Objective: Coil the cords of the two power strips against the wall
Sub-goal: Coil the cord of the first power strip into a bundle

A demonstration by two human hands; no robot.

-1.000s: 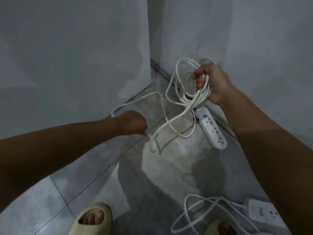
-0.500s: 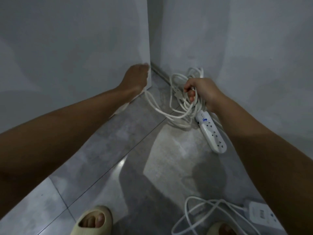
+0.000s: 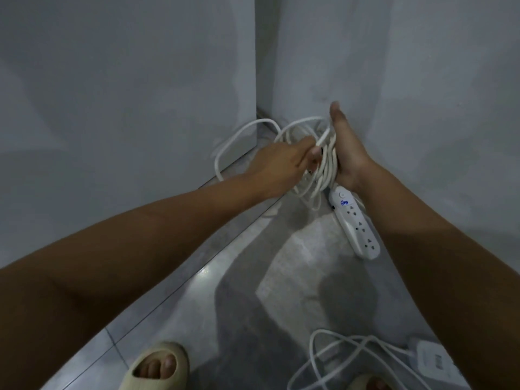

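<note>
The right hand (image 3: 347,153) is open flat, thumb up, and the white coil (image 3: 323,167) rests against its palm near the wall corner, above strip 1 (image 3: 355,223) on the floor. The left hand (image 3: 284,161) pinches a cord strand at the coil. Strip 2 (image 3: 434,361) lies at the lower right with its loose cord (image 3: 337,358).

The cord (image 3: 323,167) bunched just beside the right hand's fingers (image 3: 336,116) is showing plain white, and so is the strip (image 3: 355,223) lying below them, which is carrying a small blue mark near its round switch. A second white cord (image 3: 337,358) and strip (image 3: 433,361) are lying well apart from both hands. The floor (image 3: 253,291) is showing mottled grey tile, the walls (image 3: 126,94) are looking flat pale grey, and the slipper (image 3: 157,367) is showing cream.
</note>
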